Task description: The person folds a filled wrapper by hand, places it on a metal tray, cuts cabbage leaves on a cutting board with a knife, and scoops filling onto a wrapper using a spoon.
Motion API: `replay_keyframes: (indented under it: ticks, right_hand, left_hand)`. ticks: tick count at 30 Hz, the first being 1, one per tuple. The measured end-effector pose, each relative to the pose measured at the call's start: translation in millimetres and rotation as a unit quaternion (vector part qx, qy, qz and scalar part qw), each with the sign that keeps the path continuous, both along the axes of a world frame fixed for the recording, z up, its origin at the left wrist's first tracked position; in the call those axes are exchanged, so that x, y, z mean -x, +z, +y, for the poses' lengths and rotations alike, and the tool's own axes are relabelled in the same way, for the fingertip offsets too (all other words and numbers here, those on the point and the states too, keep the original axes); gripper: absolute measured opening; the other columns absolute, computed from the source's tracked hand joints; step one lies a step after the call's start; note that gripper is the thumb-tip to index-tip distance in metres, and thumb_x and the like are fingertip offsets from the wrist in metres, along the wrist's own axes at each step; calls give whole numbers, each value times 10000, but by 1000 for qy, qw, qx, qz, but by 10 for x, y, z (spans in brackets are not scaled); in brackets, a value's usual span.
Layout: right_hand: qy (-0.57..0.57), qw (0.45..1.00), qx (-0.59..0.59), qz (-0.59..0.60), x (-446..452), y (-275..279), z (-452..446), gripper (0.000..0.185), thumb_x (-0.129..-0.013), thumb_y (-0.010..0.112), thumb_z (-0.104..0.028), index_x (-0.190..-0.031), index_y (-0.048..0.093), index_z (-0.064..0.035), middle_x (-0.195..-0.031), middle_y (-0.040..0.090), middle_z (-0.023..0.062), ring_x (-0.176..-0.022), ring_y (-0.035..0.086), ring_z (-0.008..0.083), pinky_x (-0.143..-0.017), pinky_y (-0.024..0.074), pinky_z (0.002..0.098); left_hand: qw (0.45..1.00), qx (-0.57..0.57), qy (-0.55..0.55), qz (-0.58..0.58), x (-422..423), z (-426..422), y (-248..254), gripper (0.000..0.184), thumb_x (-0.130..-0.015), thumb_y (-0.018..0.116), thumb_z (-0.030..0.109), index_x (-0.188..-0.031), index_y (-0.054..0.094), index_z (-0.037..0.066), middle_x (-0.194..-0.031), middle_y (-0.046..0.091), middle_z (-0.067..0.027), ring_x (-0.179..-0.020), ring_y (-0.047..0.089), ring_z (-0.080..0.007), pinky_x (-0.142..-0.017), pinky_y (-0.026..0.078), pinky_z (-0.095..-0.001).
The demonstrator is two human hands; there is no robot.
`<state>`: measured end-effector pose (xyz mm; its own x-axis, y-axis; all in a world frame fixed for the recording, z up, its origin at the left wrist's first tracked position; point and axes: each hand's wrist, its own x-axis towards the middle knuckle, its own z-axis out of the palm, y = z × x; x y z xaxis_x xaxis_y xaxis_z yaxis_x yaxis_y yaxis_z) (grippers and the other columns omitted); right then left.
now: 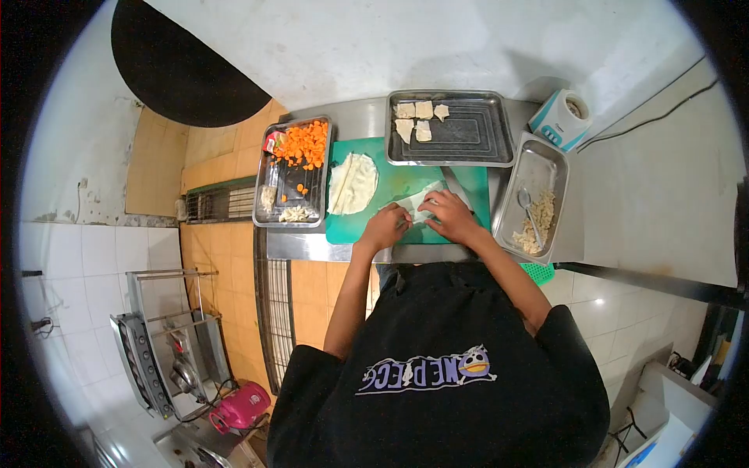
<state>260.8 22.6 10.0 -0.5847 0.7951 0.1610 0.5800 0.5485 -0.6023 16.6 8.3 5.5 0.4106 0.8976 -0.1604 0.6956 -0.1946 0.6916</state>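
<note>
- Head: left hand [386,228] and right hand [451,216], fingers pinching a thin whitish sheet [425,197] on the green rectangular cutting board [398,179].
- Board's near side: black cloth shirt [445,320], upside-down purple "ONE PIECE" lettering [423,374].

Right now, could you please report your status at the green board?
Left hand, right hand at pale sheet. Sheet on green board. Knife lying close by.

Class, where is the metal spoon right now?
In the head view, the metal spoon lies in the metal pan to the right of the green board, among pale crumbly food.
</note>
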Motion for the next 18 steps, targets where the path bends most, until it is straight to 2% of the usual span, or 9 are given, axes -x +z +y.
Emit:
replay_keyframes:
  ticks: [4, 6, 8, 11, 13, 15, 16, 18]
  right_hand:
    - [23, 997, -66, -27, 30, 32, 9, 394, -771, 828, -139, -1146, 705, -146, -1234, 605, 52, -1154, 565, 315, -982, 491, 474]
    - [21, 994, -100, -25, 50, 18, 30, 374, -773, 825, -139, -1128, 710, -143, -1218, 612, 43, -1149, 567, 315, -970, 485, 472]
    - [19, 991, -133, -24, 47, -43, 71, 353, -775, 823, -139, -1111, 715, -140, -1201, 619, 35, -1145, 568, 316, -958, 478, 469]
    - [28, 993, -115, -23, 74, -104, 148, 295, -820, 793, -198, -1100, 726, -131, -1129, 662, 53, -1122, 585, 310, -939, 469, 451]
    - [0, 999, -44, 23, 117, -126, 185, 271, -887, 743, -264, -1123, 738, -130, -1043, 696, 93, -1065, 621, 323, -917, 475, 458]
    - [-11, 999, -2, 36, 156, -148, 240, 285, -919, 719, -291, -1145, 737, -119, -1048, 712, 123, -1050, 640, 349, -918, 482, 477]
    - [-23, 998, 39, 50, 172, -157, 265, 305, -951, 696, -319, -1166, 736, -107, -1053, 728, 153, -1034, 659, 374, -919, 489, 495]
    - [-31, 997, 63, 36, 176, -76, 297, 313, -964, 690, -325, -1173, 735, -96, -1082, 734, 165, -1037, 668, 393, -917, 498, 506]
  left_hand:
    - [998, -11, -33, -43, 77, 105, 15, 154, -929, 751, 167, -1020, 710, 49, -1071, 691, -153, -998, 693, -335, -870, 550, -428]
    - [994, 92, 10, -55, 83, 141, 98, 157, -942, 753, 168, -1014, 701, 40, -1067, 701, -141, -991, 691, -286, -881, 542, -400]
    - [992, 105, 11, -69, 92, 168, 199, 172, -945, 756, 174, -1039, 697, 43, -1069, 700, -137, -974, 689, -275, -872, 541, -396]
    - [991, 93, 17, -96, 174, 204, 109, 225, -945, 759, 205, -1095, 700, 48, -1096, 703, -150, -972, 705, -284, -857, 548, -401]
    - [992, 68, 21, -108, 159, 197, 180, 264, -941, 759, 230, -1127, 709, 50, -1122, 706, -168, -987, 722, -304, -851, 556, -408]
    - [992, -42, 48, -109, 122, 165, 237, 343, -920, 779, 283, -1183, 688, 82, -1177, 723, -152, -992, 731, -333, -847, 565, -427]
    - [992, -41, 48, -109, 101, 164, 262, 343, -920, 779, 283, -1183, 688, 82, -1177, 723, -152, -992, 731, -333, -847, 565, -427]
    - [997, -47, 63, 6, 73, 193, 299, 322, -909, 779, 299, -1165, 718, 114, -1135, 754, -145, -1017, 729, -358, -850, 569, -455]
